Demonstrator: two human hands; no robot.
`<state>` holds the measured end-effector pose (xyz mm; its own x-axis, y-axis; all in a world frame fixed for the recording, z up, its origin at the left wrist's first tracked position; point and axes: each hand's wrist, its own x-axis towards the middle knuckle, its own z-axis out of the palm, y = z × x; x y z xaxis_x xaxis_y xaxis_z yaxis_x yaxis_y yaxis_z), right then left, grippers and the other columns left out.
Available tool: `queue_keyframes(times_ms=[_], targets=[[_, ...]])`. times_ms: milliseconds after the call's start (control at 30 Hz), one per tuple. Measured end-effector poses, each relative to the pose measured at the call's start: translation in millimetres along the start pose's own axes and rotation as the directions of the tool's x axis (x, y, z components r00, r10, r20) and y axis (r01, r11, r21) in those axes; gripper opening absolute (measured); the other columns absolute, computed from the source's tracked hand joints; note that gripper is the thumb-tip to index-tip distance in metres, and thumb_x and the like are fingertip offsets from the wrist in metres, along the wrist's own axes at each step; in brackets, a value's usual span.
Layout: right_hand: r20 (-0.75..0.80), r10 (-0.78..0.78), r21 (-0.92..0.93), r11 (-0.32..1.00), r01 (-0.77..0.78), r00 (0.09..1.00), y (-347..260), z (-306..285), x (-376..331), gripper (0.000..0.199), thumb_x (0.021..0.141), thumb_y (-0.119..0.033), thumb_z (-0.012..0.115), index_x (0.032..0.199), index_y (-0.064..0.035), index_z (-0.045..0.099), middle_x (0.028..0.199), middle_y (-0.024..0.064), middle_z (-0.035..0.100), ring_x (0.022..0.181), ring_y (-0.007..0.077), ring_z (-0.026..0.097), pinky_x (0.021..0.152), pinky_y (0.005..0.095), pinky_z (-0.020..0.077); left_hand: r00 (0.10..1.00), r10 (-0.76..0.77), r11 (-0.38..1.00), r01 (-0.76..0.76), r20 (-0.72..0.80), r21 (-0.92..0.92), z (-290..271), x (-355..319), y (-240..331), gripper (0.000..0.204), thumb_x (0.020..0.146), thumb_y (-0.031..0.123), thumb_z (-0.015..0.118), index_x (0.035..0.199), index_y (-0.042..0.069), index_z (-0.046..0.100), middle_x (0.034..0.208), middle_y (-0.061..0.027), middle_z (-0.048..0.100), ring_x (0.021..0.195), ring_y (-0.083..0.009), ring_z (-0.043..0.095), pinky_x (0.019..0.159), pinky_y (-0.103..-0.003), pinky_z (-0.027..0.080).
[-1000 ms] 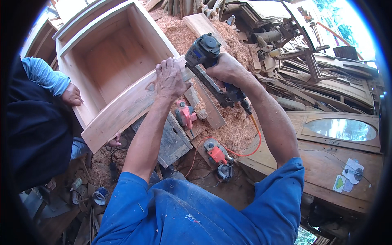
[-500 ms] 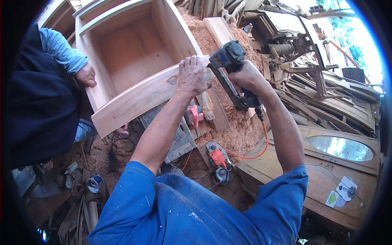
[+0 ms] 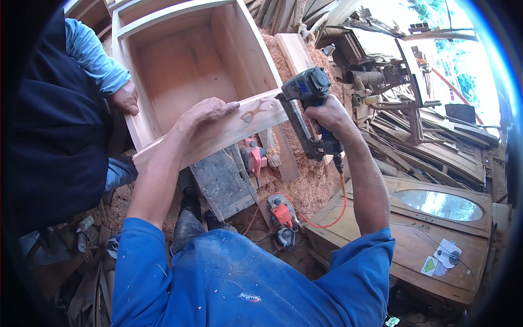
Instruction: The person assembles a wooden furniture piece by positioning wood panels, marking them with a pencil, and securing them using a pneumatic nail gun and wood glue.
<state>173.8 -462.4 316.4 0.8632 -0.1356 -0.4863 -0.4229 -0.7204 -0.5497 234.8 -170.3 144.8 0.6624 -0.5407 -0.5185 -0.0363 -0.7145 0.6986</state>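
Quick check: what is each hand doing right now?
Left hand: open, pressed flat on the wooden box front board.
Right hand: closed around the nail gun grip.

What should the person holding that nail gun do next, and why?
Probably press the trigger: the nail gun in the right hand has its nose against the end of the box front board, and the left hand lies flat on that board, steadying it.

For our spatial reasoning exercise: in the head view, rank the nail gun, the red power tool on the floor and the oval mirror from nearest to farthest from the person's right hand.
1. Nail gun, gripped by the right hand.
2. Red power tool, below on the floor.
3. Oval mirror, lower right, in a wooden panel.
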Motion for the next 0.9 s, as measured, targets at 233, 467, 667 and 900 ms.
queue_keyframes(times_ms=[233,467,667,900], targets=[[-0.006,0.020,0.091,0.996,-0.019,1.000,-9,14,4,0.014,0.080,-0.009,0.064,0.070,-0.0001,0.063,0.057,0.0031,0.059,0.046,0.0100,0.057,0.046,0.0275,0.0462,0.994,-0.043,0.990,0.056,-0.101,0.131,2,-13,17,0.075,0.101,0.068,0.038,0.105,0.004,0.077,0.108,-0.0232,0.073,0.108,-0.0393,0.068,0.093,-0.052,0.052],[-0.029,0.109,0.082,0.991,-0.106,0.994,-25,18,-4,0.012,0.080,-0.009,0.064,0.072,-0.0004,0.063,0.057,0.0024,0.058,0.046,0.0098,0.056,0.046,0.0268,0.0467,0.996,-0.052,0.995,0.058,-0.072,0.086,4,-7,9,0.075,0.100,0.068,0.041,0.104,0.002,0.077,0.104,-0.0233,0.074,0.104,-0.0391,0.070,0.091,-0.050,0.053],[-0.055,0.117,0.220,0.970,-0.102,0.992,-8,30,-3,0.008,0.080,-0.008,0.064,0.078,-0.0004,0.064,0.058,0.0024,0.058,0.046,0.0093,0.055,0.045,0.0268,0.0472,0.994,-0.058,0.996,0.064,-0.094,0.062,8,-1,5,0.075,0.100,0.068,0.041,0.103,0.002,0.077,0.103,-0.0230,0.074,0.104,-0.0393,0.070,0.091,-0.050,0.054],[-0.032,0.104,0.139,0.985,-0.099,0.994,-27,23,-3,0.008,0.079,-0.009,0.064,0.077,-0.0010,0.064,0.058,0.0016,0.058,0.047,0.0090,0.055,0.046,0.0271,0.0472,0.994,-0.035,0.997,0.041,-0.099,0.061,5,-1,6,0.074,0.100,0.068,0.041,0.105,0.003,0.077,0.104,-0.0242,0.074,0.104,-0.0399,0.070,0.092,-0.051,0.053]])
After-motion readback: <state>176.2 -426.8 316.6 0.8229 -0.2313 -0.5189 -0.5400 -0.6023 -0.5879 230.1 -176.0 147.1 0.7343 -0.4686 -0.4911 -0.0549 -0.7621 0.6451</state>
